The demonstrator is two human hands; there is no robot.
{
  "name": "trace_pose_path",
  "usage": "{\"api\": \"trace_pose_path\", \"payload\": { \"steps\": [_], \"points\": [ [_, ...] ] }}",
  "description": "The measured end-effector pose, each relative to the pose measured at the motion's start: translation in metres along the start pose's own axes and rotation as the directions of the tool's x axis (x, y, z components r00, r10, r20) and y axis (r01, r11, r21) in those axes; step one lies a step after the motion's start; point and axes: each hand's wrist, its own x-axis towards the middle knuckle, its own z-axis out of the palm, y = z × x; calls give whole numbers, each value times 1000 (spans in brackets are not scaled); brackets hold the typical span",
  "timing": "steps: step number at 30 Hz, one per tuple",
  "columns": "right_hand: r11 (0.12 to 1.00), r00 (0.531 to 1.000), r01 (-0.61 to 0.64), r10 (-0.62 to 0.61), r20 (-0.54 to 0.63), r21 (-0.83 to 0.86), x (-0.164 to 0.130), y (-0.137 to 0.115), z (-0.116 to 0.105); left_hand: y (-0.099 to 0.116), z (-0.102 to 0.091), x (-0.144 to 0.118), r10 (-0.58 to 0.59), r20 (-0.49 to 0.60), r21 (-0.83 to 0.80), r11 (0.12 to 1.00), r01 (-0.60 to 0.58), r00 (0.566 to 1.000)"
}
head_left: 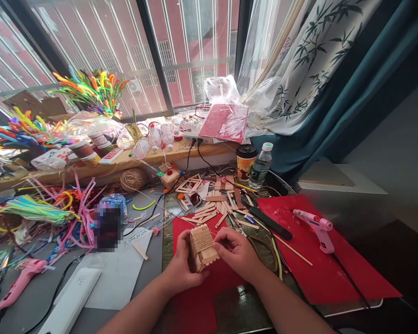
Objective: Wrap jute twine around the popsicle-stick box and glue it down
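Head view: left hand (pixel 180 269) clasps a wooden box (pixel 209 254) wrapped with twine (pixel 201 237), which the right hand (pixel 237 250) seemingly pinches.

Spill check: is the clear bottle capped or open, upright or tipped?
Capped and upright: the clear bottle stands beside the cup, its cap on top.

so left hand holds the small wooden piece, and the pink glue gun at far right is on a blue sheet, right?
Sheet colour's wrong: the head view shows that pink glue gun on a red sheet. The left hand does hold the small wooden piece.
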Motion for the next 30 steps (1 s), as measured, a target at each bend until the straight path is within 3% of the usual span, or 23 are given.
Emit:
{"api": "trace_pose_path", "payload": {
  "steps": [5, 8, 12, 14, 17, 22, 25, 30],
  "points": [
    [988, 993, -109, 113, -29, 110, -1, 5, 5, 9, -4, 0, -53, 55, 37, 998, 51, 997],
    [949, 976, -216, 214, 31, 228, 0, 6, 7, 10, -7, -3, -70, 73, 48, 997, 67, 995],
    [928, 967, -256, 248, 67, 269, 1, 5, 9, 17, -14, -9, -174, 78, 124, 979, 163, 982],
    [926, 967, -255, 247, 65, 279, 1, 5, 11, 28, -18, -11, -206, 91, 172, 967, 188, 974],
    [923, 967, -255, 247, 64, 287, 0, 5, 15, 55, -21, -8, -147, 76, 234, 964, 125, 986],
    [932, 971, -240, 228, 76, 271, 0, 3, 16, 86, -19, 7, -129, -5, 329, 936, 123, 992],
    [933, 972, -234, 218, 88, 272, 1, 0, 14, 77, -19, 10, -100, -29, 284, 953, 104, 995],
    [943, 972, -222, 194, 134, 246, -1, 1, 14, 36, -10, -4, -7, -118, 12, 1000, 8, 993]
  ]
}}
